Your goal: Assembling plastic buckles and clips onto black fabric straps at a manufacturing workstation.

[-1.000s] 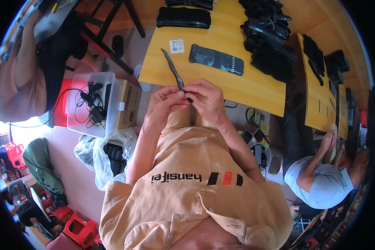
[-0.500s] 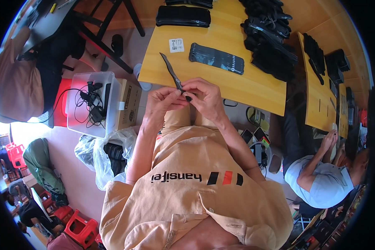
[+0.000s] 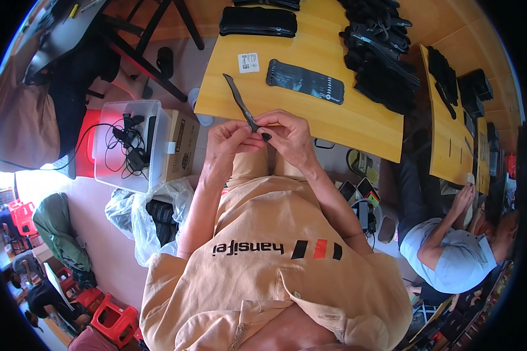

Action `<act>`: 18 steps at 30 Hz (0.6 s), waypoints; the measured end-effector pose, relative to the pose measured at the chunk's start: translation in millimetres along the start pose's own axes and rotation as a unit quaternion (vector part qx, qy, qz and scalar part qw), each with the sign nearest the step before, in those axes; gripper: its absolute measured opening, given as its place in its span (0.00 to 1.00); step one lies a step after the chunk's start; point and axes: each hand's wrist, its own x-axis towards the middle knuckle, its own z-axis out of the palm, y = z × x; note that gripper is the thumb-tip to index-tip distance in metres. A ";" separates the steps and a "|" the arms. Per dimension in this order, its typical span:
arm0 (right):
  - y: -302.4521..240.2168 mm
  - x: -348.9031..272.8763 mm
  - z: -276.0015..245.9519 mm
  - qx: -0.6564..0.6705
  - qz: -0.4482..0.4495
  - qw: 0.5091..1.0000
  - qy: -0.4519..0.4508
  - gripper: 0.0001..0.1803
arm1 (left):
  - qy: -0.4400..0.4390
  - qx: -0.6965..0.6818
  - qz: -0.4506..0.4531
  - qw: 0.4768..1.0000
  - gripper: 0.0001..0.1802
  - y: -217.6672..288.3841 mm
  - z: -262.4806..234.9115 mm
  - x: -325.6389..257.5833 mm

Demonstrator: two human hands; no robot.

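Observation:
Both my hands pinch a narrow black strap-like strip (image 3: 236,96) just off the near edge of the wooden table (image 3: 369,128). Its long free end slants up and left over the tabletop, while a short dark end shows under my right fingers. My left hand (image 3: 229,140) is closed on the strip with thumb and fingertips. Right beside it, my right hand (image 3: 291,137) grips the same piece, its fingertips nearly meeting the left ones. Beyond them on the table lie a flat dark printed sleeve (image 3: 305,82) and a small white label card (image 3: 249,62).
Black folded pieces (image 3: 257,22) are stacked at the table's far left, with a heap of black bundles (image 3: 380,70) on its right. To my left stand a clear bin (image 3: 126,175) of cables and a cardboard box (image 3: 184,146). Another person (image 3: 451,251) works at the right.
My hands stay almost where they were, still pinching the black strip. Its free end has shifted very slightly to the left.

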 end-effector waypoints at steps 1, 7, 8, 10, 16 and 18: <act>0.3 0.0 0.3 0.000 0.000 1.000 -0.001 0.10 | 0.012 0.001 0.000 1.000 0.10 -0.3 0.6 0.2; 5.5 -1.9 1.9 0.000 -0.002 1.000 0.007 0.10 | 0.041 0.048 -0.001 0.998 0.08 -2.8 1.6 3.1; 6.4 -3.0 2.1 -0.001 0.008 1.000 0.009 0.10 | 0.040 0.064 -0.005 0.997 0.07 -3.3 1.1 3.6; 7.2 -3.5 2.7 -0.001 0.018 1.000 0.010 0.10 | 0.039 0.075 0.000 0.996 0.07 -6.3 -0.2 4.1; -2.9 -0.8 4.9 -0.086 0.020 0.996 0.028 0.08 | 0.070 0.165 0.065 0.982 0.06 -6.6 10.8 2.0; -5.2 -1.9 5.4 -0.203 -0.021 0.979 0.019 0.08 | 0.081 0.196 0.090 0.973 0.07 -6.7 12.5 1.1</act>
